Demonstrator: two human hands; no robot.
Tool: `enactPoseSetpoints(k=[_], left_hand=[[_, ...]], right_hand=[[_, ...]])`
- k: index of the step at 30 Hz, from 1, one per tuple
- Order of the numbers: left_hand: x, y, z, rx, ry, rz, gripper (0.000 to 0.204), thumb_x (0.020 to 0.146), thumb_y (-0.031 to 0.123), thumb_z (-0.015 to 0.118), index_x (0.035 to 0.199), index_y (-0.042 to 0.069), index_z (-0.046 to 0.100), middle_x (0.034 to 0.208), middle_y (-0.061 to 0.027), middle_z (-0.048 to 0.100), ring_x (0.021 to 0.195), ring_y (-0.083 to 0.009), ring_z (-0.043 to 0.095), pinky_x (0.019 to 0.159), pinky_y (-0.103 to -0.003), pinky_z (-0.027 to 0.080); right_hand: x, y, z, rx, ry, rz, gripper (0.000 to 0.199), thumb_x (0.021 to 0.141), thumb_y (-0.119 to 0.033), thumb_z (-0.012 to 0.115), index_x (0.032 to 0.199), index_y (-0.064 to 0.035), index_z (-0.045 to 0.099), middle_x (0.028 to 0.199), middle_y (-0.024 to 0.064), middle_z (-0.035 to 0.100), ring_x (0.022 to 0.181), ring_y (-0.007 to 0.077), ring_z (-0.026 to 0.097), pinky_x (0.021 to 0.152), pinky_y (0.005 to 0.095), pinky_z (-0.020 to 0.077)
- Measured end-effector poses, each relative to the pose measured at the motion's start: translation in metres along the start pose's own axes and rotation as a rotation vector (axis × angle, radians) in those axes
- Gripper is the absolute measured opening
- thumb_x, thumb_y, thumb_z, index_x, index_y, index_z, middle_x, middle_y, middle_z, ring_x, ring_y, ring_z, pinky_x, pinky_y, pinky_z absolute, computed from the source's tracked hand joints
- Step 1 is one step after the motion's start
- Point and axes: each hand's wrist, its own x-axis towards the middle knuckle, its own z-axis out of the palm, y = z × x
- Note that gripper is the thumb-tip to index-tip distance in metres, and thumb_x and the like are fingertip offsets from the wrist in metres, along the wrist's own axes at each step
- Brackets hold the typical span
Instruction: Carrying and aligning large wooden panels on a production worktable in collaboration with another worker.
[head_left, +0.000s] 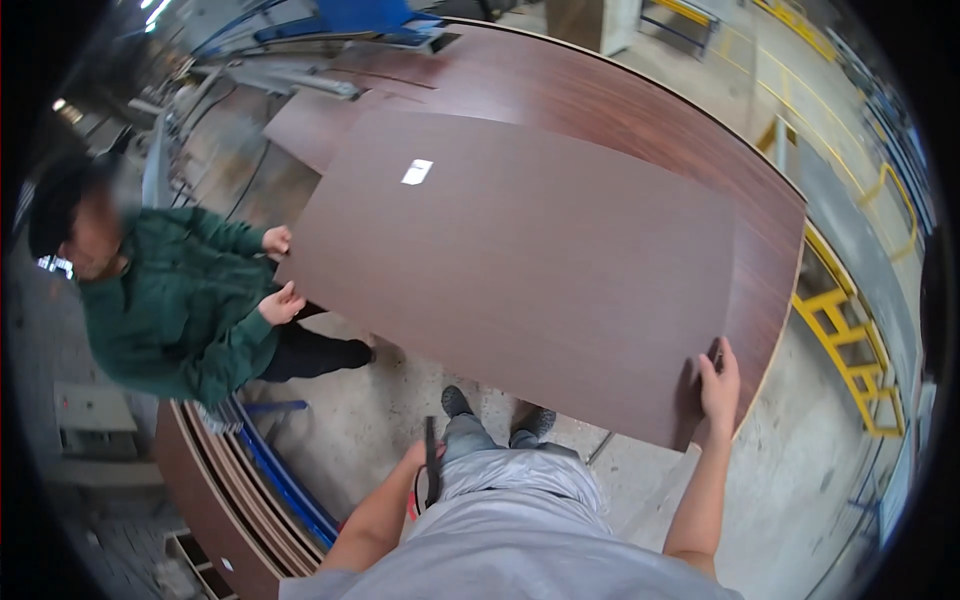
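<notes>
Brown laminated sheet point(520, 270), dark wood-grain, matte w/ a small white label point(417, 172) near its far edge. That's what I'm watching. It's lifted flat-ish over a bigger stack of same-colour panels point(640, 110), overhanging the stack's near edge twd the concrete floor point(380, 440). Long axis runs left-to-right across my view, near-right corner lowest.

Right hand point(719, 385) is on that near-right corner: fingers curled over the edge, thumb underneath I think, closed on the sheet. Left hand point(428, 470) is nowhere near the sheet; it's low by the hip, wrapped round a thin dark tool or strap point(431, 460), can't tell which. So right hand is the nearer one by far; the sheet lies ahead and left of it.

Opp end: co-worker in a green jacket point(170, 310) has both hands point(280, 300) on the left short edge, one above the other. Yellow rail frame point(850, 350) off the stack's right side, more panels leaning lower left point(230, 490).
</notes>
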Motion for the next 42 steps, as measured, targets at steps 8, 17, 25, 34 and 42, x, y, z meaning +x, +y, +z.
enactPoseSetpoints(k=[8,17,25,34,42], left_hand=[[-0.006,0.200,-0.062,-0.311,0.135,-0.042,0.033,0.084,0.028,0.057,0.107,0.005,0.063,0.099,-0.0202,0.066,0.091,-0.0312,0.064,0.078,-0.037,0.049],[-0.054,0.091,0.028,-0.365,0.233,-0.103,0.035,0.087,0.032,0.056,0.108,0.005,0.066,0.102,-0.0146,0.067,0.095,-0.0280,0.063,0.086,-0.035,0.048],[-0.163,0.006,0.107,-0.985,0.287,-0.433,0.021,0.090,0.024,0.057,0.097,0.007,0.067,0.078,-0.0047,0.063,0.067,-0.0141,0.059,0.059,-0.028,0.048],[-0.262,0.032,0.216,-0.909,0.193,-0.422,0.024,0.092,0.025,0.056,0.106,0.007,0.064,0.079,-0.0038,0.063,0.061,-0.0120,0.057,0.053,-0.026,0.046],[-0.262,0.048,0.237,-1.073,0.130,-0.547,0.030,0.092,0.023,0.056,0.116,0.006,0.060,0.097,-0.0063,0.065,0.078,-0.0167,0.061,0.065,-0.032,0.049]], right_hand=[[0.064,0.021,0.003,0.078,0.050,-0.130,0.051,0.089,-0.020,0.059,0.132,0.0052,0.046,0.110,0.0182,0.063,0.097,0.0239,0.062,0.083,0.0307,0.0490],[-0.001,0.070,-0.024,0.445,0.042,0.098,0.021,0.092,-0.021,0.057,0.096,-0.0010,0.064,0.065,-0.0007,0.056,0.051,0.0047,0.046,0.043,0.0184,0.0348],[-0.004,0.045,-0.035,0.452,-0.237,0.219,0.015,0.085,-0.013,0.065,0.088,0.0013,0.065,0.061,0.0010,0.055,0.048,0.0070,0.048,0.040,0.0200,0.0345],[0.009,0.051,-0.043,0.518,-0.369,0.266,0.014,0.085,-0.013,0.065,0.093,-0.0016,0.065,0.074,0.0034,0.063,0.054,0.0084,0.058,0.046,0.0181,0.0475],[0.008,0.054,-0.040,0.525,-0.345,0.247,0.013,0.086,-0.011,0.063,0.095,-0.0015,0.065,0.077,0.0045,0.063,0.059,0.0105,0.059,0.051,0.0205,0.0514]])
